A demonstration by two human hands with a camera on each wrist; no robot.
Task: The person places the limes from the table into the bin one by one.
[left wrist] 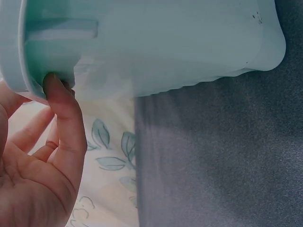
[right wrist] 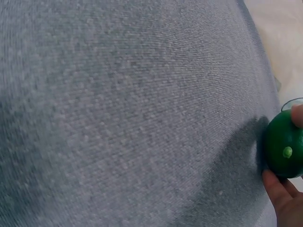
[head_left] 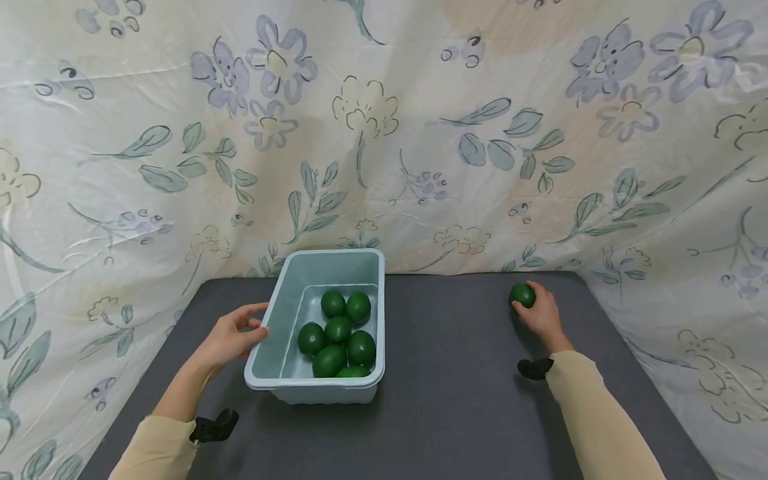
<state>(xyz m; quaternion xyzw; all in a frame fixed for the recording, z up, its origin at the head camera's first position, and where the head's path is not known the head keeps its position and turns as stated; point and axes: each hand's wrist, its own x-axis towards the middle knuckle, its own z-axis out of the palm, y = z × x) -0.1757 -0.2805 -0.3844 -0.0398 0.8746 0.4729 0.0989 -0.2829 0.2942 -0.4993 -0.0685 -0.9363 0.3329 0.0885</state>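
A pale blue plastic bin (head_left: 288, 313) stands on the dark grey table and holds several green limes (head_left: 339, 330). My left hand (head_left: 231, 337) rests against the bin's left rim (left wrist: 28, 71), fingertips (left wrist: 54, 87) touching under the lip. At the far right of the table my right hand (head_left: 540, 310) grips a single green lime (head_left: 523, 295), which the right wrist view shows as a lime (right wrist: 284, 149) pinched between fingers at the frame's edge.
The grey table (head_left: 456, 373) is hemmed by a floral cloth (head_left: 420, 133) hanging behind and on both sides. Bare tabletop (right wrist: 132, 113) lies between the bin and my right hand.
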